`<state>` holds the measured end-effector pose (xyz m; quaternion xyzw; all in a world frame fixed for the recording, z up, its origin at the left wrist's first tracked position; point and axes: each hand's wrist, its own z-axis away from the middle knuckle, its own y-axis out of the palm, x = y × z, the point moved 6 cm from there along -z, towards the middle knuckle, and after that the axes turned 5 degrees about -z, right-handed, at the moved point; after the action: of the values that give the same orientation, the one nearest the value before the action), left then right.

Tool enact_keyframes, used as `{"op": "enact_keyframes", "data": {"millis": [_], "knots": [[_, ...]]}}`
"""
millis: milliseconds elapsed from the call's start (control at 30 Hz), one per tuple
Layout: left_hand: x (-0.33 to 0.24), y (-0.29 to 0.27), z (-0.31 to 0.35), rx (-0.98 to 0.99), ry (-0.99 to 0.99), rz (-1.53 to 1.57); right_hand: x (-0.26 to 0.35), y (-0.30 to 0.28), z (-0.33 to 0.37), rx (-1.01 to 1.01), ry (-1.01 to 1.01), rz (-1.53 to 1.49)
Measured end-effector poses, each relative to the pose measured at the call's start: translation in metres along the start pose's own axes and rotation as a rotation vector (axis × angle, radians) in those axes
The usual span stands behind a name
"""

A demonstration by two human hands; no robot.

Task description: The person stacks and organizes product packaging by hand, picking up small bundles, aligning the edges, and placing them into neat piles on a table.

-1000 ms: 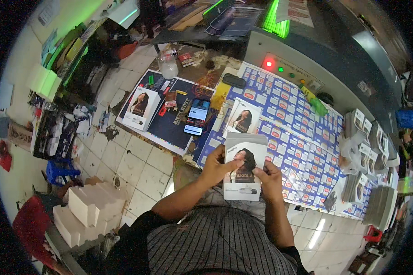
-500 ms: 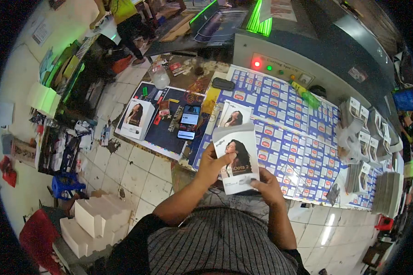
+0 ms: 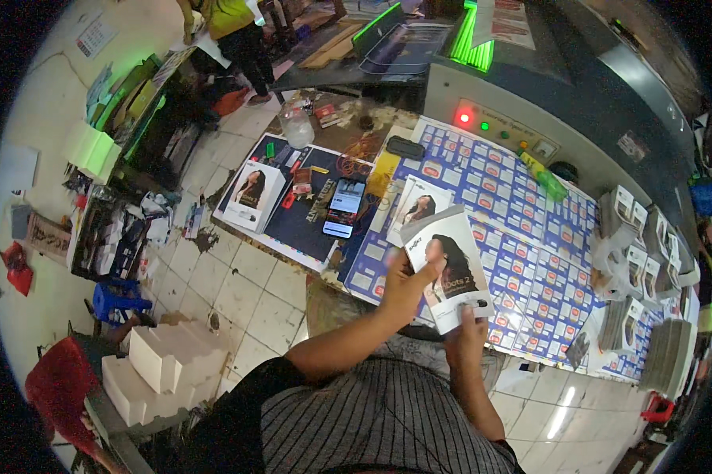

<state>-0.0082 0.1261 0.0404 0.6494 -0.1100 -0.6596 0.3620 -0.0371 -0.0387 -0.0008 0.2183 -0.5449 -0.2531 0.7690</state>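
Just above the table's front edge I hold a stack of white printed cards (image 3: 453,272), tilted, its top card bearing a picture of a person with long dark hair. My left hand (image 3: 407,288) grips the left side, thumb across the front. At the bottom edge my right hand (image 3: 468,333) pinches it with the thumb in front; the fingers behind are hidden. Partly covered by the held stack, similar cards (image 3: 417,209) lie on the blue printed sheets (image 3: 522,272). Another pile of such cards (image 3: 253,196) sits on a dark printed sheet at the left.
A lit phone (image 3: 343,208), a dark case (image 3: 405,148) and a clear jar (image 3: 297,128) are on the table. Several card bundles (image 3: 636,272) stand at the right. Behind is a machine panel (image 3: 522,130) with lights. White boxes (image 3: 162,359) are stacked lower left. Another person (image 3: 233,35) stands far left.
The held stack has moved slightly right and now tilts more, with both hands still on it. My view has shifted, so the table's things appear a little lower and further right.
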Motion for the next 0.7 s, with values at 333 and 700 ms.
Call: {"op": "enact_keyframes", "data": {"millis": [333,700], "knots": [[0.018,-0.004,-0.005,0.140,-0.183,-0.132,0.013,-0.011,0.000,-0.059,-0.099,-0.022],[0.012,-0.022,0.006,0.108,-0.214,-0.122,0.027,-0.024,0.000,-0.045,-0.100,0.189]]}}
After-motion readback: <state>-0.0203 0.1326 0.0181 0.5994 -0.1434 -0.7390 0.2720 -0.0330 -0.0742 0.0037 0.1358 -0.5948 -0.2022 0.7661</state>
